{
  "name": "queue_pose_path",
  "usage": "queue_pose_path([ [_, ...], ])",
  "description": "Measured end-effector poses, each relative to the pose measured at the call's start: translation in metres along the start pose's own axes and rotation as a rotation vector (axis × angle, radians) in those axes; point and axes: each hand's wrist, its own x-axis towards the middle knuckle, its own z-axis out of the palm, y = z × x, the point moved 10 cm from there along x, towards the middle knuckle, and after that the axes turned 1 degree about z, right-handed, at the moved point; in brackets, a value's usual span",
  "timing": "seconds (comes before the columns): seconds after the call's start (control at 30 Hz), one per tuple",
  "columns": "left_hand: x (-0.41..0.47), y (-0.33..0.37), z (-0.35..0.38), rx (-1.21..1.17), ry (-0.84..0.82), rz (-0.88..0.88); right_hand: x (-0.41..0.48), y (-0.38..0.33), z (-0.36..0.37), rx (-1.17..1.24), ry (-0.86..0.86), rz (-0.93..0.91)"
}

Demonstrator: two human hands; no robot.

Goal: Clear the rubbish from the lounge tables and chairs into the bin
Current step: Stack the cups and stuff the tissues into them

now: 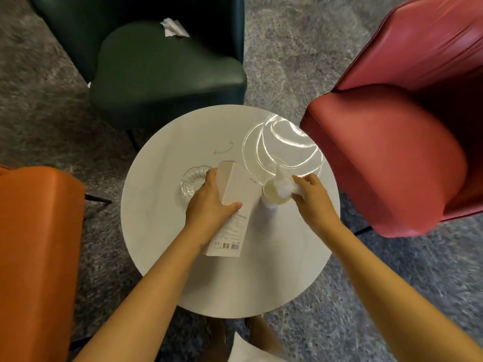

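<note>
A long white carton [233,189] with a barcode at its near end is held tilted above the round white table [235,278]; my left hand [209,202] grips its middle. To its right stands a white paper cup [274,198]. My right hand [311,194] pinches a crumpled white tissue [283,182] at the cup's mouth. Another crumpled white tissue [173,27] lies on the seat of the dark green chair [167,71] beyond the table.
A clear glass ashtray [192,184] sits on the table left of my left hand. A red armchair [402,142] stands to the right, an orange chair [36,252] to the left. Grey carpet surrounds them. Ring-shaped light reflections [285,145] show on the tabletop.
</note>
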Motion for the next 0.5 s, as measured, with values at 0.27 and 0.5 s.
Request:
queue_pose_path([
  [0.27,0.009,0.0,0.011,0.032,-0.025,-0.035,0.007,-0.005,0.017,-0.108,-0.101,-0.048],
  [0.5,0.013,-0.002,0.014,0.041,-0.026,-0.055,0.0,-0.024,0.009,-0.277,0.003,-0.174],
])
